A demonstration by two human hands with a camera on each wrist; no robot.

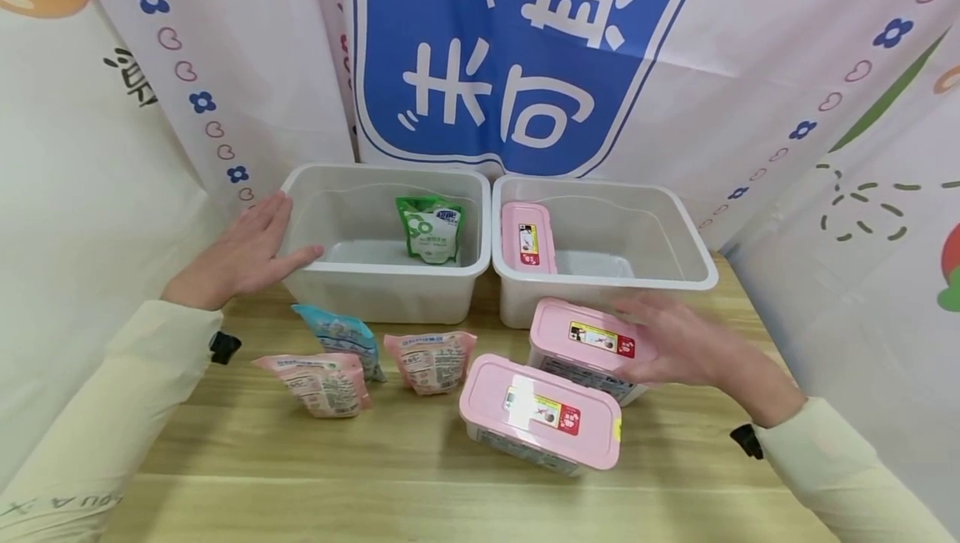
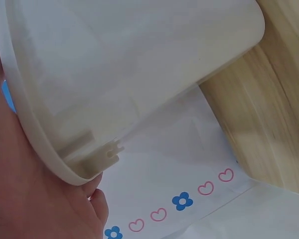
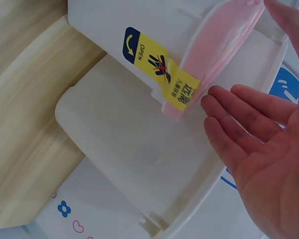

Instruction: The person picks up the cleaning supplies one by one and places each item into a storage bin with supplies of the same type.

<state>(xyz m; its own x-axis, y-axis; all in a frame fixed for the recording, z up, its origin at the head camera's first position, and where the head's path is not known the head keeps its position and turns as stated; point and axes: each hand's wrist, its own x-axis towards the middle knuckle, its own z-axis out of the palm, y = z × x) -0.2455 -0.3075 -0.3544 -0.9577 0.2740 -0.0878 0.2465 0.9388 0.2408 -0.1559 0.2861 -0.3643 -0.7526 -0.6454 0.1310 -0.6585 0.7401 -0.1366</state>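
Note:
My left hand (image 1: 251, 247) rests on the front-left corner of the left white bin (image 1: 390, 297), thumb spread over its front rim. A green and white pouch (image 1: 432, 230) stands inside that bin. The right white bin (image 1: 675, 280) contains a pink-lidded box (image 1: 527, 236). My right hand (image 1: 667, 339), blurred in the head view, is at the right end of another pink-lidded box (image 1: 562, 330) before that bin. Its fingers (image 3: 239, 114) look extended beside the lid; contact is unclear. Nearer me stands a third pink-lidded box (image 1: 495, 393).
On the wooden table (image 1: 337, 485), a blue pouch (image 1: 341, 334), a pink pouch (image 1: 326, 384) and a second pink pouch (image 1: 431, 359) stand before the left bin. Printed white cloth (image 1: 720, 93) hangs close behind the bins and along both sides.

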